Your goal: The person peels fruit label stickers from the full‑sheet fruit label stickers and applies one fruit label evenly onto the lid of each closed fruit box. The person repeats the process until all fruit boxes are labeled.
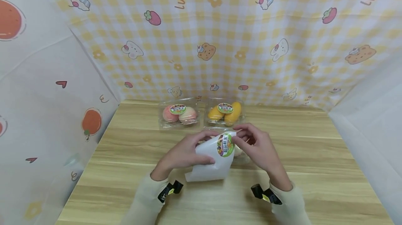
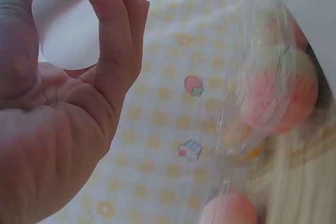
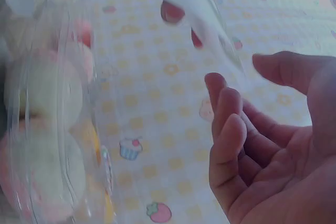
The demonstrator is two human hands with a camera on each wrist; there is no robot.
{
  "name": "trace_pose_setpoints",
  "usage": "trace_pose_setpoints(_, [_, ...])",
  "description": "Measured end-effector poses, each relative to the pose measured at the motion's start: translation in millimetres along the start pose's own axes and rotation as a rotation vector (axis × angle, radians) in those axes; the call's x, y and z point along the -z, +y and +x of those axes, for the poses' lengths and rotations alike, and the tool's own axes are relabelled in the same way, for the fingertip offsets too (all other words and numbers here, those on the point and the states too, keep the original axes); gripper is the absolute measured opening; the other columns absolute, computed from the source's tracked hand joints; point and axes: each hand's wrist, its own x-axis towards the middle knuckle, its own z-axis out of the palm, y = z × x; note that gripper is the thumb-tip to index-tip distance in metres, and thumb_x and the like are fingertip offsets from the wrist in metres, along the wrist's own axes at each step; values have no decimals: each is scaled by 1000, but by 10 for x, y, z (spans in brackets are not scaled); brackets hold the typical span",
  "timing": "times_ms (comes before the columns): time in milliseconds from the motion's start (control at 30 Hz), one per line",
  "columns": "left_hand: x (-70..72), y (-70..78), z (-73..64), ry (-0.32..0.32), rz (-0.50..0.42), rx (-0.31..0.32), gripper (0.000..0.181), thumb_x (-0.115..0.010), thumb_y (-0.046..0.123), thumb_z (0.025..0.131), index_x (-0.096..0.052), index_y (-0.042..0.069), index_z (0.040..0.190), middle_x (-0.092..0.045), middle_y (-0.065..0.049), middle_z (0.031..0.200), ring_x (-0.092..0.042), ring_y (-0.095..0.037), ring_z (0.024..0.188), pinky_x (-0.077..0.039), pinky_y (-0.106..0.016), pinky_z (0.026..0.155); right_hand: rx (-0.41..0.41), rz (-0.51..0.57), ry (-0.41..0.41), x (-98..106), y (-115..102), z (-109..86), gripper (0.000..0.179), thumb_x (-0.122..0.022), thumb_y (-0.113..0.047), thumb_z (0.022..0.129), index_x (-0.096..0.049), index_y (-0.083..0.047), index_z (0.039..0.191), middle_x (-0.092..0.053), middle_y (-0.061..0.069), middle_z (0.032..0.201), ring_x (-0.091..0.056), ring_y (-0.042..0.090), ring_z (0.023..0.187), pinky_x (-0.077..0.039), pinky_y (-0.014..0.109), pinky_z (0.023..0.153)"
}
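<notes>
My left hand (image 1: 183,152) holds a curled white sheet (image 1: 208,169), thumb on the near face and fingers behind it. A round printed fruit label (image 1: 224,145) with a green edge is on the sheet. My right hand (image 1: 259,148) is at the sheet's right edge, its thumb tip beside the label. In the right wrist view, the thumb (image 3: 289,69) and bent fingers (image 3: 228,129) stand apart around the sheet's edge. Below the hands, a clear plastic box (image 1: 243,157) with pale fruit is partly hidden. Peaches (image 3: 42,177) show through clear plastic in the right wrist view.
Behind the hands stand two clear lidded boxes with labels on top: one with two pink peaches (image 1: 187,115), one with two yellow mangoes (image 1: 233,114). The wooden table (image 1: 125,169) meets a yellow checked cloth (image 1: 238,36) at the back.
</notes>
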Motion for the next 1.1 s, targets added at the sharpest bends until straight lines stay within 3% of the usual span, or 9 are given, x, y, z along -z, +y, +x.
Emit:
trace_pose_setpoints(167, [-66,4,29,-25,-22,-26,72,-91,13,92,-57,12,155,-71,-11,131,-69,-20,107,-61,-36,84,-24,88,-52,-32,-29,-18,27,-78,-2,101,-73,-3,127,-75,8,91,-64,17,73,-54,25,63])
trace_pose_setpoints(367, [-98,-5,53,-31,-121,8,75,-84,12,98,-47,8,163,-68,-11,136,-71,-21,115,-60,-36,91,-20,149,-116,-18,-31,-18,24,-75,2,102,-72,-1,125,-75,8,90,-66,17,73,-56,26,62])
trace_pose_setpoints(500, [-125,-11,68,-3,-173,52,59,-77,16,104,-54,2,157,-69,-11,131,-72,-22,114,-60,-35,93,32,176,-167,-13,-21,-14,22,-73,5,102,-71,2,123,-75,8,91,-68,15,74,-56,26,63])
trace_pose_setpoints(633, [-160,-17,83,20,-169,69,35,-73,18,107,-69,2,137,-74,-7,120,-72,-19,105,-60,-32,84,62,186,-195,-25,-15,-10,21,-71,7,103,-71,2,123,-74,9,92,-68,14,75,-56,26,64])
trace_pose_setpoints(800, [-187,-21,86,15,-243,62,21,-67,12,109,-70,-3,123,-76,-7,109,-72,-16,89,-60,-29,71,57,149,-174,-64,5,-7,21,-74,4,102,-72,0,123,-74,7,92,-67,16,75,-55,26,64])
trace_pose_setpoints(967, [-183,-5,75,28,-313,88,26,-66,8,109,-64,-8,129,-76,-13,113,-74,-16,88,-61,-29,69,56,64,-103,-88,9,1,23,-82,-1,97,-76,-5,119,-76,4,99,-65,16,72,-52,26,61])
trace_pose_setpoints(1100, [-186,-16,82,34,-328,78,28,-66,5,108,-63,-9,131,-75,-15,114,-74,-16,88,-60,-28,68,118,2,-41,-102,25,15,22,-86,-2,94,-80,-12,112,-77,0,108,-65,15,75,-53,26,63])
